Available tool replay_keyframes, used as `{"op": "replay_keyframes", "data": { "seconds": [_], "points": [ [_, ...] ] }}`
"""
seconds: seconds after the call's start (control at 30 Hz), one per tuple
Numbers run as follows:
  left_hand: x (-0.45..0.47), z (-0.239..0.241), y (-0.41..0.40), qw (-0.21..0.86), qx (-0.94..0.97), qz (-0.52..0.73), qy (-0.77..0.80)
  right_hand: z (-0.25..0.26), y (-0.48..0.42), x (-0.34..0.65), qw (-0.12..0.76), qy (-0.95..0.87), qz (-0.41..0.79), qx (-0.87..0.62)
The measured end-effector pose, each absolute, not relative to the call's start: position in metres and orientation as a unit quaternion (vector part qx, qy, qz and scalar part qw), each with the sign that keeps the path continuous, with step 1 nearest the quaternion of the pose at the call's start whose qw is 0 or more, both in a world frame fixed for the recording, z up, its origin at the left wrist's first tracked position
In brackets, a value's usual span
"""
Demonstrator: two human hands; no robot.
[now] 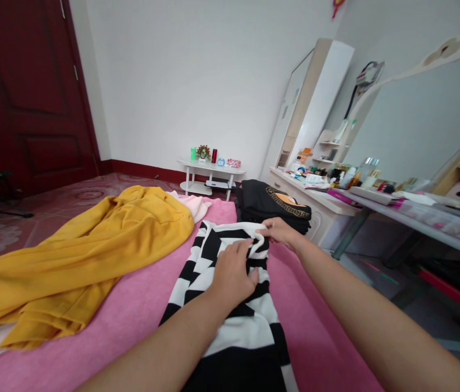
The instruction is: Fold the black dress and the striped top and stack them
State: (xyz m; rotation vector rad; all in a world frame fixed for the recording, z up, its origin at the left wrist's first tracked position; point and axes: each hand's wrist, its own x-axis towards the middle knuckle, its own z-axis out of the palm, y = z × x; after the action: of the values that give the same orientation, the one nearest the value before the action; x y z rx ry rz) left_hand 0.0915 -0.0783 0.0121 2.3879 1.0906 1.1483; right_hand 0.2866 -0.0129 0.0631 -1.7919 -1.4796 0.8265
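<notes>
A black-and-white patterned knit garment (244, 329) lies lengthwise in front of me, its sides folded in to a narrow strip. My left hand (233, 272) rests on its upper part, with fingers stretched out and thumb apart. At the far right corner, my right hand (281, 233) pinches the white edge of the garment, where the cloth is bunched into a small fold. Just beyond that hand sits a stack of folded black clothes (274, 201) with a gold pattern on top.
A yellow garment (132, 234) lies loosely spread on the pink bed cover (143, 294) at left, over pale pink cloth (192, 204). To the right stands a dressing table (336, 204) crowded with bottles. A low white stand (209, 165) is against the back wall.
</notes>
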Motion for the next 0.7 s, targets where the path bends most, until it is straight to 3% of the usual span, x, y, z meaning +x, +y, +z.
{"op": "replay_keyframes", "data": {
  "seconds": [0.17,0.3,0.53,0.7],
  "points": [
    [0.092,0.006,-0.065,0.186,0.758,0.43,0.454,0.038,-0.003,0.304,0.412,-0.484,0.209,-0.743],
    [0.089,0.008,-0.066,0.134,0.771,0.433,0.446,0.009,0.006,0.307,0.431,-0.453,0.113,-0.772],
    [0.088,0.01,-0.066,0.087,0.818,0.296,0.485,-0.003,0.017,0.306,0.357,-0.476,0.089,-0.799],
    [0.088,0.01,-0.066,0.089,0.815,0.294,0.492,0.022,0.004,0.313,0.276,-0.51,0.07,-0.812]
  ]
}}
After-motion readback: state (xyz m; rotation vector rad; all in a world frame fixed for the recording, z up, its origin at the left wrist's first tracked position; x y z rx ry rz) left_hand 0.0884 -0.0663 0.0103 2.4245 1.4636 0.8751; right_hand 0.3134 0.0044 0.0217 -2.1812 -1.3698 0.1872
